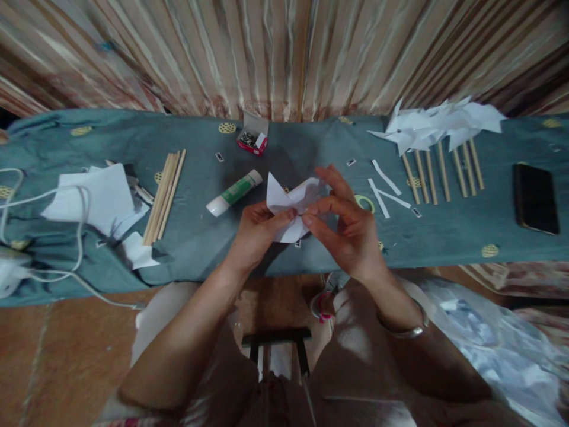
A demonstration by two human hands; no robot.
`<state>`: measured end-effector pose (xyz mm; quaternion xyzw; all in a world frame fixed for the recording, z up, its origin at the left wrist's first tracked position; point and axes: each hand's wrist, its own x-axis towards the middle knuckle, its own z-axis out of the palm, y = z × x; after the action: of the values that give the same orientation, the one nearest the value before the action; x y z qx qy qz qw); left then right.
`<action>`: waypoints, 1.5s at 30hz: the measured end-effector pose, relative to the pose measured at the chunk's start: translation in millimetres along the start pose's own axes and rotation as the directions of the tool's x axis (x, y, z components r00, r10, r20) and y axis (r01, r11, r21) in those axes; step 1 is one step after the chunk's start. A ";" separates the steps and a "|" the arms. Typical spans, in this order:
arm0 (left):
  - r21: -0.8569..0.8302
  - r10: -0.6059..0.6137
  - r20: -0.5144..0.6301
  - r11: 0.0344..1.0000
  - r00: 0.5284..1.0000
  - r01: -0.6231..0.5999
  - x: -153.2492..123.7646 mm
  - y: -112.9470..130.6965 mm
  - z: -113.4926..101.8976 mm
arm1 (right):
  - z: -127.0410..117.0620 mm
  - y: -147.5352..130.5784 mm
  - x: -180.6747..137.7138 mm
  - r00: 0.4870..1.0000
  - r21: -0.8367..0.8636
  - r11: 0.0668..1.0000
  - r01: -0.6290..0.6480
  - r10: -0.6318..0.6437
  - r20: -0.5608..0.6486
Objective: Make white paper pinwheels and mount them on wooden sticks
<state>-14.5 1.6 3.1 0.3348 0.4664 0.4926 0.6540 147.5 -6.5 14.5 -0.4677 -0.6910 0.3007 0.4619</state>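
Observation:
A folded white paper pinwheel (287,198) is held up over the table edge between both hands. My left hand (260,228) is closed on its left side, the thumb pressed near the centre. My right hand (344,228) pinches at the middle with thumb and forefinger; something small may be between those fingertips, but I cannot make it out. A glue stick (235,193) with a green label lies just left of the paper. Behind it stands an open red box (252,141) of small metal pins. A pale green tape roll (365,203) sits partly behind my right hand.
Left are wooden sticks (164,198), white paper sheets (95,196) and a white cable (82,237). On the right lie paper strips (384,193), several finished pinwheels (440,127) on sticks and a black phone (536,198). A plastic bag (493,338) is below, right.

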 end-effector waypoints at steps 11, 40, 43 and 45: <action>-0.074 0.069 -0.139 0.994 0.988 -0.080 10.1 3.3 -9.8 | -27.8 39.5 -2.8 0.993 -0.257 0.961 -0.098 0.078 -0.089; -0.051 0.017 -0.049 0.999 0.999 -0.020 0.9 -1.0 4.7 | -1.9 17.1 -4.1 0.987 -0.269 0.953 0.143 -0.158 -0.034; -0.045 0.027 -0.057 0.999 0.998 -0.030 1.1 -1.3 4.8 | -1.3 18.7 -4.1 0.989 -0.265 0.955 0.135 -0.147 -0.023; -0.042 0.035 -0.056 0.998 0.998 -0.037 1.2 -1.1 5.0 | -0.9 18.8 -4.6 0.990 -0.268 0.955 0.131 -0.140 -0.014</action>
<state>-9.3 2.6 3.5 0.3152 0.4674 0.5235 0.6389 156.0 -3.6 -2.7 -0.4820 -0.7478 0.1652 0.4256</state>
